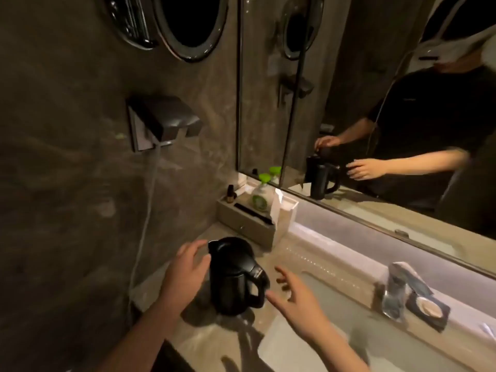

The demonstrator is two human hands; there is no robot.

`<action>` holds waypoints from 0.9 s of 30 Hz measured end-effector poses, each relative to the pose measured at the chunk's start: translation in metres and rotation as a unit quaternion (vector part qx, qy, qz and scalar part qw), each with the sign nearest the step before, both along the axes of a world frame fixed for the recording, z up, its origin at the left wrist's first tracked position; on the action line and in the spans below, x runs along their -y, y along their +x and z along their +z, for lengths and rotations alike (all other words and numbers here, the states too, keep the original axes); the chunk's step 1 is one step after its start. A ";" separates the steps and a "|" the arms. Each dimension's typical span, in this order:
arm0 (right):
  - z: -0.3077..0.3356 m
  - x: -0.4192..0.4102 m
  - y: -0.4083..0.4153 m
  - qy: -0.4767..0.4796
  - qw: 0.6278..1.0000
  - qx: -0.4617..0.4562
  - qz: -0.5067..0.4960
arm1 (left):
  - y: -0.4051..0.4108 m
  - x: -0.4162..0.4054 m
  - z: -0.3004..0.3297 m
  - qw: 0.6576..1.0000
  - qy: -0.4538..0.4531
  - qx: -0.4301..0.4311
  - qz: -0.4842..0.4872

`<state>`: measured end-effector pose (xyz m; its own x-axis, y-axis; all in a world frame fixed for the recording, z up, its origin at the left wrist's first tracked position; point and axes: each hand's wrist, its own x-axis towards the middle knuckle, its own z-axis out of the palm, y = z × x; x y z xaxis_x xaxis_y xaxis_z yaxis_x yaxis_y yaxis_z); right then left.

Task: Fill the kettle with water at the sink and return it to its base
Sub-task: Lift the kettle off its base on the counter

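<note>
Head view, left to right: my left hand (185, 275), fingers spread, rests beside the black electric kettle (233, 275) standing near the countertop's (204, 342) left end; my right hand (298, 299), open and empty, nears its handle. Grip the handle fully, lift straight, then carry toward the faucet (400, 285).

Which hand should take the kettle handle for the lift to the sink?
Right. The handle faces the open right hand, on the sink side. Left hand sits by the spout side.
</note>
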<state>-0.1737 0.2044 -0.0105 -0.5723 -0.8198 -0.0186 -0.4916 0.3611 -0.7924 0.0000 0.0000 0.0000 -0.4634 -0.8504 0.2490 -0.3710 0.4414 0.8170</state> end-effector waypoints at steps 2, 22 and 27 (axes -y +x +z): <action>0.001 0.031 -0.001 0.011 1.000 -0.015 0.018 | -0.015 0.007 0.000 0.998 -0.024 0.050 -0.028; -0.018 0.068 0.008 -0.111 0.980 0.160 -0.034 | -0.045 0.013 0.004 0.993 0.060 0.073 -0.064; 0.015 0.042 -0.010 -0.147 0.980 0.111 -0.076 | -0.073 0.003 0.037 0.990 0.040 0.020 -0.130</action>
<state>-0.1839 0.1629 0.0041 -0.6969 -0.7140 0.0670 -0.2528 0.1571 -0.9547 -0.0735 -0.0025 0.0368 -0.6780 -0.7167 0.1632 -0.2848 0.4609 0.8405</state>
